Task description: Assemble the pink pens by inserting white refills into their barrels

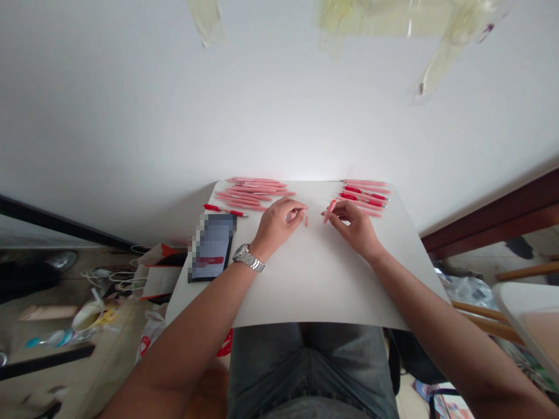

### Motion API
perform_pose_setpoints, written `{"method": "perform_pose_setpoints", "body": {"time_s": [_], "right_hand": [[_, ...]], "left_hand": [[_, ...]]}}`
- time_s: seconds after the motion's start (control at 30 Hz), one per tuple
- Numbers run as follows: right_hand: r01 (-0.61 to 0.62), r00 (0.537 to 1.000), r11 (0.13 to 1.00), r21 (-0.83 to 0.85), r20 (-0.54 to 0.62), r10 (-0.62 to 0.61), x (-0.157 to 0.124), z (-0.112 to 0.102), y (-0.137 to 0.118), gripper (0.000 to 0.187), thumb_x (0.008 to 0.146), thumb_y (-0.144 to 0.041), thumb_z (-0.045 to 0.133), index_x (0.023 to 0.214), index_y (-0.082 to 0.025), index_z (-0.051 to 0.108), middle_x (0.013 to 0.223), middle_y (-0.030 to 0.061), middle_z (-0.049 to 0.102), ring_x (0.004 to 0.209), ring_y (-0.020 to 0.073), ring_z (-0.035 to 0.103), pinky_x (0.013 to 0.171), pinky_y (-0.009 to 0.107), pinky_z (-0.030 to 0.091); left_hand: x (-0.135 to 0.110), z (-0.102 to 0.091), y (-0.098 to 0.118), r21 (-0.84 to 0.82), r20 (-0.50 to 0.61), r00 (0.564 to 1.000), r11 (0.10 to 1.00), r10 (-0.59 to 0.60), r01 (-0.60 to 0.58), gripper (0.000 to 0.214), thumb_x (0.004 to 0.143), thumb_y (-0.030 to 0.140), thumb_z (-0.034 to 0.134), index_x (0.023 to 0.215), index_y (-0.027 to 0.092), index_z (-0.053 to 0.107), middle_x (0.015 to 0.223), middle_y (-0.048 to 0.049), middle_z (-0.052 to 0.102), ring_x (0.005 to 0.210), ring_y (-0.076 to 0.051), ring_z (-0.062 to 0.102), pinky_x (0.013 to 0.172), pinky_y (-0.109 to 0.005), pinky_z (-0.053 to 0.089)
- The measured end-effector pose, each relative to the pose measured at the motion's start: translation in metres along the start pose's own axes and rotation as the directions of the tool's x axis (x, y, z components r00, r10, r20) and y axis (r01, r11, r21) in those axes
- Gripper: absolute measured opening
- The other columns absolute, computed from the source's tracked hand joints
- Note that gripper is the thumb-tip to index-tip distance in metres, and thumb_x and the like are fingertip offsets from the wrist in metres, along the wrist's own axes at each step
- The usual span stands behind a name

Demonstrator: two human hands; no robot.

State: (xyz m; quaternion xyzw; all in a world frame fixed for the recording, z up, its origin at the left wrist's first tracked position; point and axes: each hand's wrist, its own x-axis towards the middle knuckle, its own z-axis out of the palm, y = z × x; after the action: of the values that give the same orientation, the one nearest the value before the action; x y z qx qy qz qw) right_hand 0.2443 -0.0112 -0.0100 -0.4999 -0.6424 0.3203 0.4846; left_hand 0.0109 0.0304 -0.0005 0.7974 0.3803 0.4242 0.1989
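Observation:
My right hand (pixel 354 226) is closed around a short pink pen part (pixel 329 211), held tilted between thumb and fingers with its orange-red end up. Across from it, my left hand (pixel 279 222), with a metal wristwatch (pixel 248 258) on the wrist, has thumb and fingertips pinched together. Whatever is in that pinch is too small to make out. Between the hands a small pink piece (pixel 306 221) shows just off the left fingertips. Several pink pens (pixel 253 189) lie in a pile behind my left hand. Beyond my right hand is another group of pink pens (pixel 367 184), with red pens (pixel 364 194) among them.
A phone (pixel 213 247) lies on the left of the white table (pixel 314 279), with a red pen (pixel 225 210) just behind it. The table's back edge meets a white wall (pixel 279 116). Bags, cables and a plastic bottle (pixel 55 337) are on the floor at left.

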Motion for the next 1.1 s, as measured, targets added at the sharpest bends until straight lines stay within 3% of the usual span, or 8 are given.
{"method": "perform_pose_setpoints", "body": {"time_s": [0.13,0.3,0.37,0.63,0.8,1.1], "right_hand": [[0.003,1.0,1.0,0.01,-0.006,-0.003,-0.0002,0.0009,-0.0006,0.033,0.095,-0.054,0.071,0.103,-0.023,0.065,0.1,0.0086,0.079,0.09,0.023,0.077,0.087,0.041,0.061],[0.008,1.0,0.998,0.064,-0.021,-0.006,0.0002,0.0015,-0.0026,0.033,0.094,-0.053,0.073,0.1,-0.022,0.064,0.096,0.0086,0.078,0.088,0.022,0.076,0.086,0.039,0.062],[0.008,1.0,0.997,0.083,-0.027,-0.006,0.0004,0.0016,-0.0033,0.032,0.094,-0.052,0.074,0.099,-0.022,0.064,0.093,0.0078,0.077,0.087,0.0216,0.076,0.085,0.039,0.062],[0.003,1.0,0.995,0.103,-0.026,-0.001,-0.0003,0.0018,-0.002,0.032,0.093,-0.051,0.075,0.1,-0.022,0.064,0.094,0.0074,0.077,0.085,0.0214,0.075,0.084,0.039,0.062],[0.004,1.0,0.994,0.106,-0.019,-0.002,-0.0004,0.0014,-0.001,0.03,0.094,-0.049,0.074,0.101,-0.022,0.064,0.093,0.007,0.077,0.086,0.0213,0.075,0.085,0.038,0.062],[0.001,1.0,0.995,0.104,-0.025,0.002,-0.0004,0.0021,-0.0023,0.029,0.094,-0.048,0.074,0.1,-0.021,0.064,0.095,0.0079,0.077,0.085,0.0209,0.075,0.084,0.038,0.062]], "left_hand": [[-0.0002,0.0006,-0.002,0.082,0.013,1.0,0.996,0.028,-0.029,0.013,0.098,0.023,0.065,0.105,0.023,0.076,0.097,-0.0053,0.072,0.089,-0.021,0.068,0.087,-0.037,0.055],[-0.0004,0.0016,-0.0064,0.157,0.039,0.997,0.986,0.059,-0.065,0.015,0.096,0.019,0.067,0.108,0.023,0.075,0.102,-0.0064,0.072,0.122,-0.028,0.064,0.103,-0.043,0.051],[-0.0006,0.0015,-0.0063,0.197,0.071,0.996,0.978,0.053,-0.066,0.015,0.095,0.019,0.069,0.108,0.023,0.075,0.103,-0.0062,0.072,0.126,-0.029,0.062,0.105,-0.043,0.049],[-0.003,0.0008,-0.0003,0.35,0.176,0.983,0.93,0.055,-0.115,0.01,0.094,0.029,0.074,0.103,0.024,0.075,0.107,-0.005,0.069,0.105,-0.027,0.062,0.096,-0.043,0.046],[-0.0041,0.0032,-0.0005,0.421,0.169,0.986,0.903,0.01,-0.081,0.016,0.089,0.035,0.08,0.095,0.023,0.072,0.105,-0.006,0.068,0.102,-0.028,0.06,0.091,-0.043,0.043],[-0.0041,0.0084,-0.0014,0.449,0.162,0.987,0.889,0.019,-0.091,0.009,0.097,0.032,0.071,0.098,0.024,0.074,0.107,-0.0075,0.07,0.104,-0.029,0.058,0.09,-0.044,0.039]]}}
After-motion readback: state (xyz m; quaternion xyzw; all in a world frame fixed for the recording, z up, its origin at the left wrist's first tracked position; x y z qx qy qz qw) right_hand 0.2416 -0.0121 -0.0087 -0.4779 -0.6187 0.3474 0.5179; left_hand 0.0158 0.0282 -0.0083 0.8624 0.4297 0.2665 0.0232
